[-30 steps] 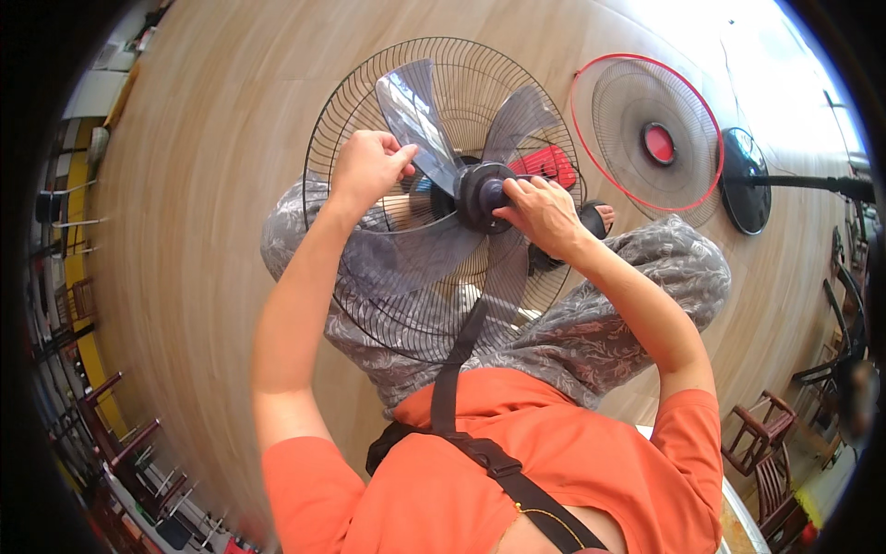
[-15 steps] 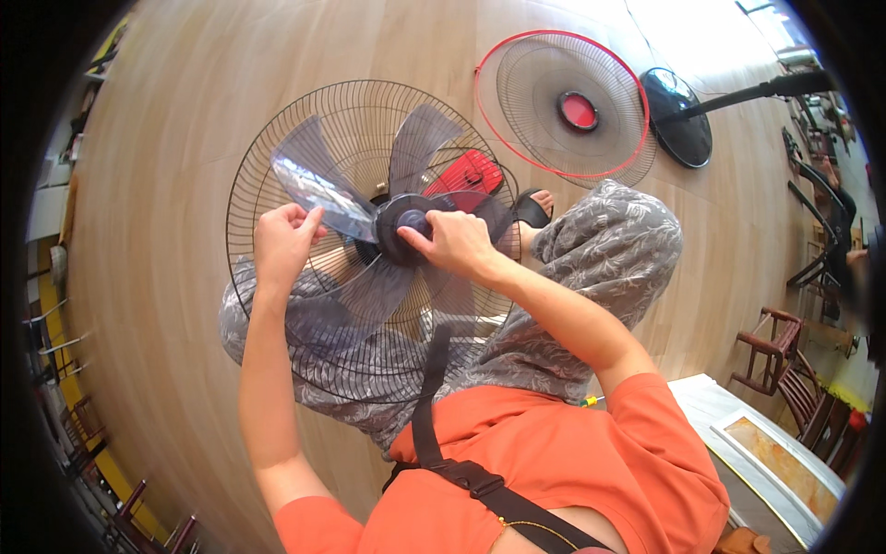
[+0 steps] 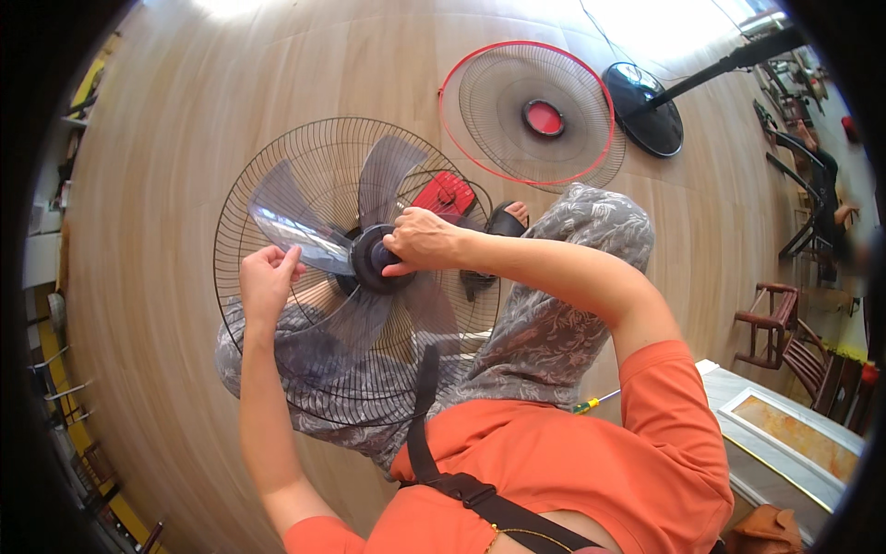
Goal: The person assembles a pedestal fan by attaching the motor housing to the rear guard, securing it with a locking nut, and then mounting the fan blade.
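A black wire fan guard [image 3: 242, 199] lies across my lap, holding translucent smoky blades [image 3: 383, 171] around a dark hub [image 3: 362, 268]. My left hand [image 3: 268, 282] pinches the lower edge of the left blade [image 3: 291, 222] with thumb and index finger. My right hand [image 3: 415, 238] is closed on the dark knob [image 3: 381, 258] at the hub, thumb below it. Behind the guard, near my sandalled foot [image 3: 508, 220], sits a red object [image 3: 438, 194] with a black part on it.
A red-rimmed guard [image 3: 489, 171] lies beyond, beside a black round stand base [image 3: 646, 129] with a pole. Right are a wooden chair [image 3: 766, 328], a white panel [image 3: 794, 439], a yellow-handled screwdriver [image 3: 585, 405] and what looks like another person [image 3: 821, 203] by black frames.
My right hand has turned about the knob, its wrist and elbow swinging higher. My left hand still pinches at the blade. The view has shifted, so more of the panel and screwdriver shows.
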`<action>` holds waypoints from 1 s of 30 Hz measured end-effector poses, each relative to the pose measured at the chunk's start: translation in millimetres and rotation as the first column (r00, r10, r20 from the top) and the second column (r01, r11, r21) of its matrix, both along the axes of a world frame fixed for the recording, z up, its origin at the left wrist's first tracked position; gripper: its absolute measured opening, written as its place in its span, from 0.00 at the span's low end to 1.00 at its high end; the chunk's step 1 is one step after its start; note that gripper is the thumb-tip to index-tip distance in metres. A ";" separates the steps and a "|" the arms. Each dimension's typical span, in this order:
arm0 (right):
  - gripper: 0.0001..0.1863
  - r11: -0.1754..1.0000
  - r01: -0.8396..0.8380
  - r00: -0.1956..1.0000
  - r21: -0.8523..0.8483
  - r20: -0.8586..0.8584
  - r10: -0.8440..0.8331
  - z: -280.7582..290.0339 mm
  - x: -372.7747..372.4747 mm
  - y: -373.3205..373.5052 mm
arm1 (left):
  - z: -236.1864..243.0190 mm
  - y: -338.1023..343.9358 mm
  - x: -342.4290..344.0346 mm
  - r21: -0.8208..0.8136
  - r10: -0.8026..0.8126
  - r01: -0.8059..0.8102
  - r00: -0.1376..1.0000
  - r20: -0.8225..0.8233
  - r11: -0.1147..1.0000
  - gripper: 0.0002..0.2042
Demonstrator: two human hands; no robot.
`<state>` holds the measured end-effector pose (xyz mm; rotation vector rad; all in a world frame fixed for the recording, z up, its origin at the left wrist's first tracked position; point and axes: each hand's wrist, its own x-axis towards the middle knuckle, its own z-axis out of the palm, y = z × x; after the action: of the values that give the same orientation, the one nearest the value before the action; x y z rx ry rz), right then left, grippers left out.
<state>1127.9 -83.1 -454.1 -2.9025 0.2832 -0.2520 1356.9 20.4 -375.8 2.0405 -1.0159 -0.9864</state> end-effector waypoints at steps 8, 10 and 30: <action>0.33 0.852 0.394 0.919 0.344 -0.175 -0.354 7.4 -2.8 23.6 | 1.9 0.3 -2.1 0.004 0.004 -0.004 1.000 0.017 1.000 0.11; 0.32 0.803 0.464 0.886 0.374 -0.181 -0.428 8.4 -1.7 28.7 | 4.1 0.7 -3.9 0.006 0.007 -0.007 1.000 0.002 1.000 0.11; 0.21 -0.353 0.460 -0.052 0.815 -0.372 -0.927 -95.5 -340.6 -162.2 | 11.5 -2.0 -11.4 -0.145 0.253 -0.242 0.966 0.063 0.959 0.15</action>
<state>787.4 -245.3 -549.6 -0.8949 1.7891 -0.7832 1345.5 18.4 -364.3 2.0463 -0.8191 -0.6910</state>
